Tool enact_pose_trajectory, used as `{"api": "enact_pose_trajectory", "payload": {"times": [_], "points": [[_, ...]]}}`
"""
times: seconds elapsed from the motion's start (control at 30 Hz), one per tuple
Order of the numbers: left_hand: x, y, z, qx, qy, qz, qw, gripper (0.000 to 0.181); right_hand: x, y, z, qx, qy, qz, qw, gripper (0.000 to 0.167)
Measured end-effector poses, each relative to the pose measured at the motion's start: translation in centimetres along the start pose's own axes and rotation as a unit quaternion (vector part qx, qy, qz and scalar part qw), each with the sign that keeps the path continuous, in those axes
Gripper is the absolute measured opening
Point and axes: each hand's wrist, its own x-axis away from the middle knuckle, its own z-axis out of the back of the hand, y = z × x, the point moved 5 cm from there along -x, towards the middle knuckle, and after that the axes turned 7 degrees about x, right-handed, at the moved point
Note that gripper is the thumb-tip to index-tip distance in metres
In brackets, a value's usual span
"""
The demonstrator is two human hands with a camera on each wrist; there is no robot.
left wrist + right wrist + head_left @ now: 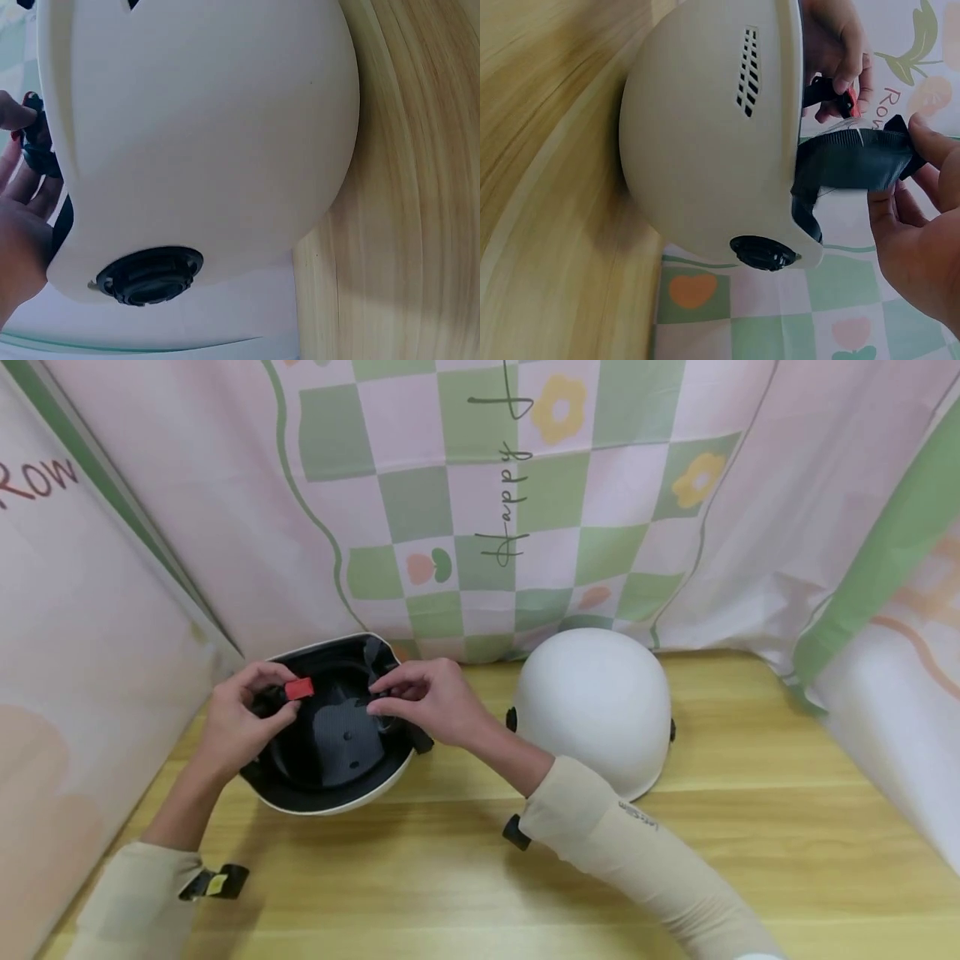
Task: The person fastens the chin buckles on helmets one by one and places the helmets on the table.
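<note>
An upturned white helmet lies on the table with its black inside facing up. My left hand pinches a black buckle piece with a red tab over the helmet's left side; the left wrist view shows this black buckle beside the rim. My right hand is above the helmet's right side. In the right wrist view its thumb and fingers pinch the black end of a wide black strap that comes out of the helmet. The two strap ends are apart.
A second white helmet sits dome up to the right, close to my right forearm. The wooden table meets a patterned curtain at the back. More cloth hangs along the left side.
</note>
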Motion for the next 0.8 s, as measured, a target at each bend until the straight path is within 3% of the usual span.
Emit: {"api": "enact_pose_trajectory", "payload": {"times": [0.43, 0.8], "points": [[-0.1, 0.5, -0.4, -0.013, -0.013, -0.002, 0.9998, 0.027, -0.4, -0.1, -0.4, 0.003, -0.024, 0.009, 0.9997, 0.024], [-0.2, 1.1, -0.6, -0.019, -0.042, -0.048, 0.9978, 0.026, -0.9, -0.5, -1.2, 0.017, -0.006, -0.010, 0.9998, 0.029]]}}
